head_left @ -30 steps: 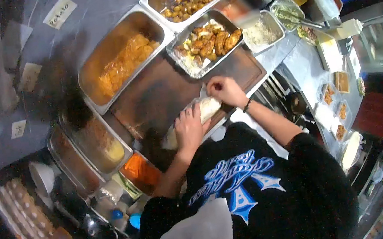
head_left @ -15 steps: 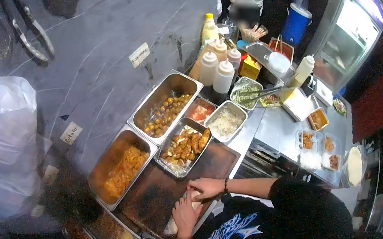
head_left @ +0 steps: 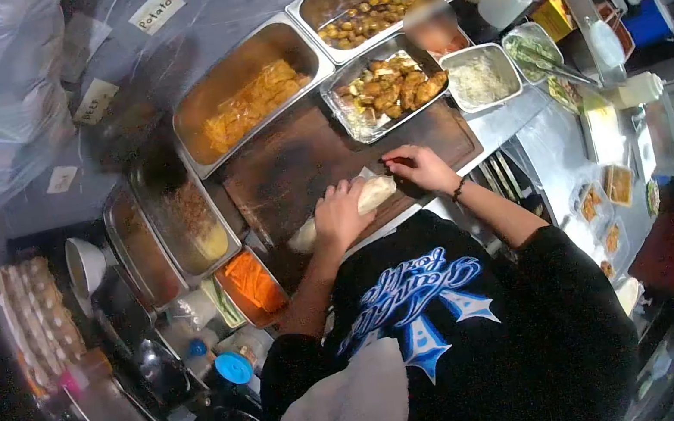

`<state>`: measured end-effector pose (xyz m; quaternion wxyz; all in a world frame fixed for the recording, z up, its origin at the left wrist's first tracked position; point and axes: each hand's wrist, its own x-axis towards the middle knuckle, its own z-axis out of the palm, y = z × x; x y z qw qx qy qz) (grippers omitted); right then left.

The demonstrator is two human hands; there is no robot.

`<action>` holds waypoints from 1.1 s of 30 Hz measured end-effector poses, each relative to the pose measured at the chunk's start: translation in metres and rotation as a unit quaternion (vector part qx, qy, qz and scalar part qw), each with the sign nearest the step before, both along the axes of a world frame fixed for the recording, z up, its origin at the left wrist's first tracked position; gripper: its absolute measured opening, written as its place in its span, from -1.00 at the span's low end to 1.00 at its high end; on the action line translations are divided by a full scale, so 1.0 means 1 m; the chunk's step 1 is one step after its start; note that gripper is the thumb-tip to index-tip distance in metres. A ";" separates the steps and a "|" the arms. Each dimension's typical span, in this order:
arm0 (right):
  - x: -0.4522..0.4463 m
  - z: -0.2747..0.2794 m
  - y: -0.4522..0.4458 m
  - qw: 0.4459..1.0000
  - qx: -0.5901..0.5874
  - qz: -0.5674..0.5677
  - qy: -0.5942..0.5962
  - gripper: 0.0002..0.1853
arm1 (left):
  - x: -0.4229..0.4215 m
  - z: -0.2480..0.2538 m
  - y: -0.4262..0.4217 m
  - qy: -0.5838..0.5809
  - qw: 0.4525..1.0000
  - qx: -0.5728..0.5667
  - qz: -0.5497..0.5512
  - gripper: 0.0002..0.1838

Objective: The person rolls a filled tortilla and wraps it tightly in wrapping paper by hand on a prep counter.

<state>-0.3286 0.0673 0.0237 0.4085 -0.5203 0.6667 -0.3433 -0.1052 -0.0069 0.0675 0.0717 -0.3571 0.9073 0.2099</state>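
Note:
On the brown wooden cutting board lies a pale rolled flatbread wrap, close to the board's near edge. My left hand rests over its middle, fingers curled round the roll. A small white piece, perhaps paper, shows behind the roll's right part. Just beyond the right end is my right hand, thumb and forefinger slightly apart and nothing visible between them. A foil-lined tray of browned meat pieces sits on the far side of the board.
Behind the board stand metal pans of orange-yellow filling and small round potatoes. Shredded carrot is at the left front. White squeeze bottles and a tray of white shreds stand to the right. Egg trays are far left.
My view has tilted down and swung left. My right hand has come away from the wrap to its right end, while my left hand stays on the roll.

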 end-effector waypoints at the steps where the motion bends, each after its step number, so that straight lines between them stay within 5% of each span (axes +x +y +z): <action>1: 0.001 0.003 -0.008 1.000 0.001 0.003 -0.001 -0.59 | 0.000 -0.001 0.000 0.001 1.000 -0.005 -0.008 -0.30; 10: 0.017 -0.007 -0.069 0.949 -0.028 0.281 0.136 -0.82 | 0.007 -0.006 0.007 0.070 0.993 -0.089 -0.043 -0.23; 15: 0.014 -0.020 -0.071 0.928 -0.056 0.322 0.179 -0.86 | 0.007 -0.005 0.009 0.078 0.989 -0.120 -0.045 -0.20; 18: 0.009 -0.005 -0.065 0.939 -0.071 0.305 0.144 -0.87 | 0.006 0.000 0.009 0.059 0.990 -0.120 -0.043 -0.21; 21: 0.010 0.009 -0.031 0.998 -0.007 0.032 0.058 -0.82 | 0.006 -0.002 0.006 0.043 0.994 -0.102 -0.028 -0.24; 22: 0.010 0.006 -0.014 0.998 -0.006 0.036 0.059 -0.82 | 0.006 -0.004 0.005 0.054 0.995 -0.085 -0.023 -0.25; 24: 0.013 0.002 0.022 0.990 0.022 -0.139 -0.011 -0.75 | 0.005 -0.006 0.005 0.066 0.995 -0.067 -0.014 -0.27; 33: 0.069 0.013 0.043 0.986 -0.046 -0.161 0.003 -0.72 | 0.004 -0.010 0.005 0.057 0.997 -0.043 -0.026 -0.22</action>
